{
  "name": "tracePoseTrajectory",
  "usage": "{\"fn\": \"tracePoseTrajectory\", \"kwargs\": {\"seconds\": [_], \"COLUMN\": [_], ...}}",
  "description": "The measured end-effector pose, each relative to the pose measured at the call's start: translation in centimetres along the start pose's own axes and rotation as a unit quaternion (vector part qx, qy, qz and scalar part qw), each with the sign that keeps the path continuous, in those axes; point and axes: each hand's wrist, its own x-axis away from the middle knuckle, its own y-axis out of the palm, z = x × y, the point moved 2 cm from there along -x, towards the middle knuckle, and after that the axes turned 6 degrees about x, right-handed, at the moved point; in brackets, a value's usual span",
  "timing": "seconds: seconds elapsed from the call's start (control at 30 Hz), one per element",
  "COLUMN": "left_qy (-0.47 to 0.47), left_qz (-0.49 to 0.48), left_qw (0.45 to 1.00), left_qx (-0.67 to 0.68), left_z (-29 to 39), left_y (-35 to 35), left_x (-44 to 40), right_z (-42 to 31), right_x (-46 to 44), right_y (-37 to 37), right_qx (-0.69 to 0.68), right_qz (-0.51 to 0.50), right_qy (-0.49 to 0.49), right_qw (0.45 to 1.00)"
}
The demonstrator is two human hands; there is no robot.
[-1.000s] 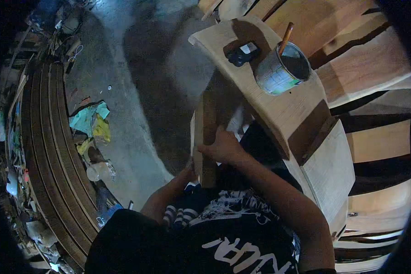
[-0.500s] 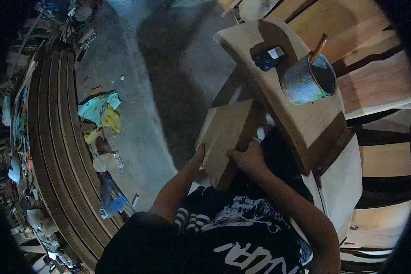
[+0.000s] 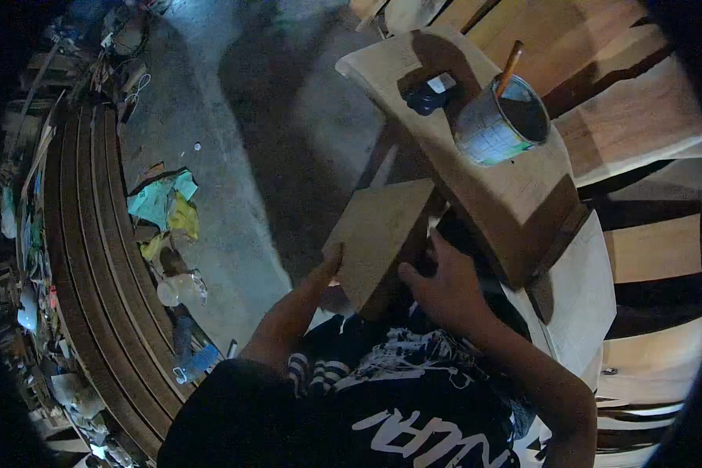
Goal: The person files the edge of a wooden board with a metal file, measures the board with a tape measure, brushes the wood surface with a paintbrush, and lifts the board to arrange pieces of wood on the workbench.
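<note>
A box-shaped wooden block point(image 3: 382, 226) is held tilted over my lap, its broad pale face turned up and its right side in shadow. My left hand point(image 3: 329, 273) grips its left edge, the thumb on the face and the other fingers hidden underneath. At the block's shaded right side is my right hand point(image 3: 448, 285), its thumb and forefinger spread apart. The thumb tip overlaps that side in view; I cannot tell whether it touches.
Right of the block a wooden plank point(image 3: 515, 210) carries a paint can point(image 3: 495, 129) with a stick in it and a black bundle point(image 3: 427, 97). Long dark beams point(image 3: 93, 249) lie at left. Teal and yellow scraps point(image 3: 164, 203) and a plastic jar point(image 3: 181, 289) are on the floor.
My right thumb and forefinger have spread from their hold on the block's right side. The block has turned slightly in my left hand. The view has shifted a little.
</note>
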Motion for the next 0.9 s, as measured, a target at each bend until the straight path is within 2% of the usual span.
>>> {"fn": "tracePoseTrajectory", "kwargs": {"seconds": [0.03, 0.13, 0.27, 0.33, 0.4, 0.43, 0.53, 0.63, 0.67, 0.73, 0.83, 0.9], "left_qy": [0.003, 0.021, 0.113, 0.204, 0.347, 0.421, 0.658, 0.830, 0.844, 0.821, 0.841, 0.801], "left_qz": [0.004, 0.026, 0.102, 0.160, 0.218, 0.239, 0.247, 0.171, 0.147, 0.124, -0.089, -0.213], "left_qw": [1.000, 0.998, 0.967, 0.921, 0.830, 0.775, 0.557, 0.344, 0.337, 0.413, 0.303, 0.307], "left_qx": [-0.008, -0.052, -0.202, -0.292, -0.377, -0.406, -0.443, -0.405, -0.390, -0.375, -0.439, -0.468], "left_z": [0.3, 1.1, 4.3, 7.2, 11.3, 13.5, 20.2, 23.9, 23.8, 21.4, 16.9, 13.9], "left_y": [0.0, -0.3, -1.1, -1.1, -0.4, 0.4, 4.3, 11.1, 14.1, 21.2, 30.6, 34.0], "left_x": [-0.1, -0.1, 0.8, 1.8, 3.1, 4.2, 8.9, 13.9, 15.6, 19.9, 24.0, 23.5], "right_z": [-0.4, -2.5, -1.3, 0.0, 1.4, 2.5, 6.1, 10.7, 12.1, 15.2, 19.0, 20.8], "right_x": [0.8, 3.3, 5.5, 7.0, 8.7, 9.7, 13.3, 17.4, 19.0, 22.3, 26.0, 27.8], "right_y": [-1.0, -5.3, -9.6, -11.9, -14.3, -15.1, -18.6, -20.2, -20.2, -19.5, -17.5, -16.4], "right_qx": [0.059, 0.181, 0.082, 0.116, 0.122, 0.103, 0.154, 0.105, 0.102, 0.078, 0.029, 0.007], "right_qz": [0.049, 0.144, 0.192, 0.242, 0.277, 0.298, 0.366, 0.456, 0.476, 0.510, 0.547, 0.560], "right_qy": [-0.052, -0.124, -0.142, -0.136, -0.110, -0.056, 0.000, 0.076, 0.116, 0.168, 0.203, 0.231], "right_qw": [0.996, 0.965, 0.968, 0.954, 0.947, 0.947, 0.918, 0.881, 0.866, 0.840, 0.812, 0.796]}}
